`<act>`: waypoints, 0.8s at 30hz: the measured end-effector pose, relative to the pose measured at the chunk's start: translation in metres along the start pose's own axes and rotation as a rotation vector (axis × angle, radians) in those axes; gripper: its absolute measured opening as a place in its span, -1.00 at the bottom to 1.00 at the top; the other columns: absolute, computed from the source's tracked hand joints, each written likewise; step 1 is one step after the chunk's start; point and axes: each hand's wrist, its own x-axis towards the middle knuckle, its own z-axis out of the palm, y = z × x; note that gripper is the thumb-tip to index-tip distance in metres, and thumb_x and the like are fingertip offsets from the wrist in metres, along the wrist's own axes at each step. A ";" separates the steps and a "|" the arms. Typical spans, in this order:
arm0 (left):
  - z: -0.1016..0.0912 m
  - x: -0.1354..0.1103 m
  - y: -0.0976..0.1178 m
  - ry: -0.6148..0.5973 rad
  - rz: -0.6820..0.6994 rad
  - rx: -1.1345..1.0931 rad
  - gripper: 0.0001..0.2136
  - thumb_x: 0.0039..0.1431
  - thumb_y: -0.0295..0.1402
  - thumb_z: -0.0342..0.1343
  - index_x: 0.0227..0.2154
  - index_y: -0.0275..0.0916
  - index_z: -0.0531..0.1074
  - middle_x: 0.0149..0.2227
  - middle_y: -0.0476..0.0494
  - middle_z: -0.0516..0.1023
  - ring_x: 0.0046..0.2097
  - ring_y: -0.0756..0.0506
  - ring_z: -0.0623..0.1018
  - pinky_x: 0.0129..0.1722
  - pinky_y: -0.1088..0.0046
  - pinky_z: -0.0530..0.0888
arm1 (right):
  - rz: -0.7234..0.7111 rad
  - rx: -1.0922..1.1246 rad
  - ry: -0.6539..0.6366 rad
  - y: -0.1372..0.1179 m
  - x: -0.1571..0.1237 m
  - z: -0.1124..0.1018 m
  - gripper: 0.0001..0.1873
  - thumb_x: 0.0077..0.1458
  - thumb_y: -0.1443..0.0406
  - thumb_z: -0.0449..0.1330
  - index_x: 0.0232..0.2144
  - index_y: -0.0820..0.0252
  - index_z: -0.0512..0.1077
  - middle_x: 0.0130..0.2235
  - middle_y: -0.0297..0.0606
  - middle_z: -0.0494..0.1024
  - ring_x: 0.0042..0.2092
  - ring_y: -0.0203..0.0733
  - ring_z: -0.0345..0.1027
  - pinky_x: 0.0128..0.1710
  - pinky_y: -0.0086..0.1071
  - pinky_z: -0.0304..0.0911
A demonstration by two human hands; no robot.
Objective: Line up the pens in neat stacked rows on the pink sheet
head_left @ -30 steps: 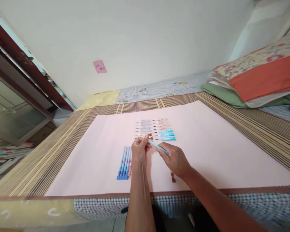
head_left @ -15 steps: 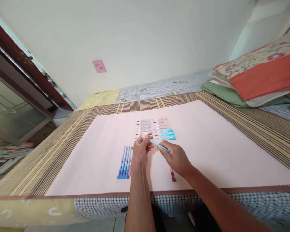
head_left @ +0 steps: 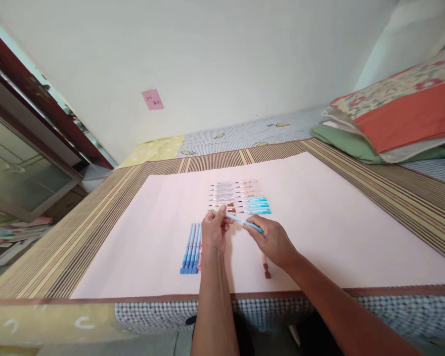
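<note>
A light-blue pen (head_left: 237,218) is held between my two hands, slanting down to the right. My left hand (head_left: 215,228) is closed on its pale end with thumb and fingers. My right hand (head_left: 270,238) is wrapped round its bluer end. Just beyond my hands lie two columns of pens: clear grey pens (head_left: 223,190) and brown-ended ones (head_left: 228,204) on the left, reddish clear pens (head_left: 250,187) and turquoise pens (head_left: 257,205) on the right. Several blue pens (head_left: 190,252) lie side by side left of my left forearm, which partly hides a pink pen. A brown pen (head_left: 266,267) shows below my right hand.
Under the pens is a large pale pink sheet (head_left: 133,247) on a striped mat (head_left: 59,237). Folded bedding (head_left: 408,113) is piled at the right. A pink note (head_left: 153,99) is stuck to the wall behind. A cabinet (head_left: 18,168) stands at the left.
Both hands keep hold of the light-blue pen. My left hand has shifted slightly left, and the pen lies a little flatter. The laid-out pens look unchanged.
</note>
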 end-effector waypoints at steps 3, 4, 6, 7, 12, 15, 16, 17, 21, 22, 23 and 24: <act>-0.002 0.002 -0.001 0.066 -0.041 -0.044 -0.50 -0.36 -0.18 0.59 -0.58 -0.27 0.34 -0.62 0.03 0.51 -0.59 0.08 0.50 -0.66 0.68 0.23 | 0.013 0.012 -0.021 0.005 0.001 -0.002 -0.73 0.34 0.10 0.08 -0.34 0.10 0.39 -0.50 -0.43 0.36 -0.44 -0.24 0.24 -0.35 -0.35 0.11; -0.003 0.003 -0.001 0.083 -0.056 -0.064 -0.52 -0.34 -0.20 0.59 -0.57 -0.28 0.36 -0.62 0.03 0.52 -0.58 0.08 0.51 -0.66 0.69 0.25 | 0.017 0.023 -0.021 0.007 0.001 -0.003 -0.73 0.34 0.09 0.08 -0.34 0.10 0.39 -0.50 -0.43 0.35 -0.44 -0.24 0.23 -0.35 -0.35 0.11; -0.005 0.005 -0.003 0.108 -0.081 -0.100 -0.57 -0.24 -0.23 0.57 -0.54 -0.30 0.39 -0.60 0.00 0.55 -0.58 0.08 0.53 -0.66 0.70 0.29 | 0.028 0.063 -0.016 0.010 0.002 -0.005 -0.72 0.33 0.08 0.09 -0.34 0.11 0.40 -0.50 -0.44 0.34 -0.44 -0.25 0.22 -0.35 -0.35 0.12; -0.005 0.006 -0.003 0.118 -0.090 -0.111 -0.60 -0.19 -0.24 0.55 -0.52 -0.31 0.41 -0.59 -0.02 0.56 -0.57 0.08 0.54 -0.65 0.71 0.30 | 0.034 0.087 -0.009 0.010 0.003 -0.005 -0.71 0.32 0.08 0.09 -0.36 0.11 0.39 -0.50 -0.43 0.34 -0.43 -0.25 0.21 -0.36 -0.36 0.11; -0.003 0.006 -0.003 0.118 -0.148 -0.146 -0.76 0.08 -0.32 0.43 -0.43 -0.37 0.52 -0.56 -0.08 0.59 -0.57 0.08 0.55 -0.66 0.72 0.34 | 0.067 0.223 0.130 0.004 0.008 -0.011 -0.71 0.26 0.09 0.15 -0.40 0.14 0.38 -0.43 -0.39 0.39 -0.35 -0.23 0.24 -0.31 -0.36 0.14; -0.001 0.004 -0.003 0.111 -0.190 -0.163 -0.79 0.11 -0.34 0.41 -0.42 -0.39 0.54 -0.57 -0.08 0.58 -0.57 0.08 0.56 -0.65 0.74 0.36 | 0.105 0.325 0.201 0.003 0.010 -0.014 -0.71 0.25 0.07 0.18 -0.37 0.15 0.41 -0.39 -0.38 0.40 -0.31 -0.23 0.24 -0.26 -0.35 0.15; 0.000 0.004 -0.003 0.111 -0.196 -0.159 -0.78 0.10 -0.34 0.42 -0.43 -0.39 0.53 -0.57 -0.07 0.57 -0.57 0.08 0.56 -0.64 0.74 0.36 | 0.122 0.352 0.217 0.004 0.010 -0.014 -0.68 0.25 0.05 0.18 -0.39 0.14 0.40 -0.42 -0.40 0.36 -0.33 -0.24 0.21 -0.28 -0.35 0.14; 0.000 0.004 -0.005 0.103 -0.195 -0.149 -0.77 0.08 -0.33 0.43 -0.44 -0.38 0.53 -0.57 -0.07 0.57 -0.56 0.08 0.57 -0.64 0.74 0.36 | 0.138 0.375 0.225 0.005 0.010 -0.014 -0.65 0.26 0.02 0.18 -0.42 0.14 0.38 -0.46 -0.41 0.30 -0.36 -0.25 0.17 -0.31 -0.35 0.12; 0.000 0.004 -0.011 0.030 -0.141 -0.092 -0.71 -0.01 -0.26 0.48 -0.41 -0.37 0.54 -0.53 -0.06 0.59 -0.54 0.06 0.59 -0.63 0.71 0.35 | 0.140 0.402 0.153 0.007 0.010 -0.010 -0.60 0.21 0.00 0.22 -0.49 0.15 0.35 -0.49 -0.41 0.28 -0.39 -0.26 0.15 -0.37 -0.36 0.08; 0.000 0.004 -0.012 0.017 -0.130 -0.089 -0.69 -0.03 -0.25 0.49 -0.41 -0.37 0.53 -0.52 -0.06 0.60 -0.53 0.06 0.59 -0.62 0.71 0.35 | 0.133 0.387 0.124 0.007 0.010 -0.009 -0.61 0.19 0.01 0.23 -0.50 0.15 0.35 -0.48 -0.40 0.31 -0.39 -0.26 0.16 -0.37 -0.37 0.09; 0.000 0.004 -0.013 0.014 -0.126 -0.091 -0.68 -0.05 -0.24 0.50 -0.40 -0.36 0.53 -0.51 -0.06 0.60 -0.53 0.07 0.58 -0.62 0.71 0.35 | 0.129 0.364 0.105 0.007 0.010 -0.008 -0.62 0.17 0.03 0.24 -0.51 0.16 0.36 -0.48 -0.40 0.32 -0.39 -0.26 0.17 -0.37 -0.37 0.08; 0.001 0.004 -0.013 0.018 -0.126 -0.095 -0.67 -0.07 -0.25 0.51 -0.39 -0.36 0.53 -0.50 -0.05 0.60 -0.53 0.07 0.58 -0.61 0.71 0.35 | 0.129 0.339 0.097 0.007 0.010 -0.008 -0.63 0.16 0.04 0.23 -0.51 0.16 0.37 -0.49 -0.40 0.32 -0.40 -0.26 0.17 -0.38 -0.37 0.08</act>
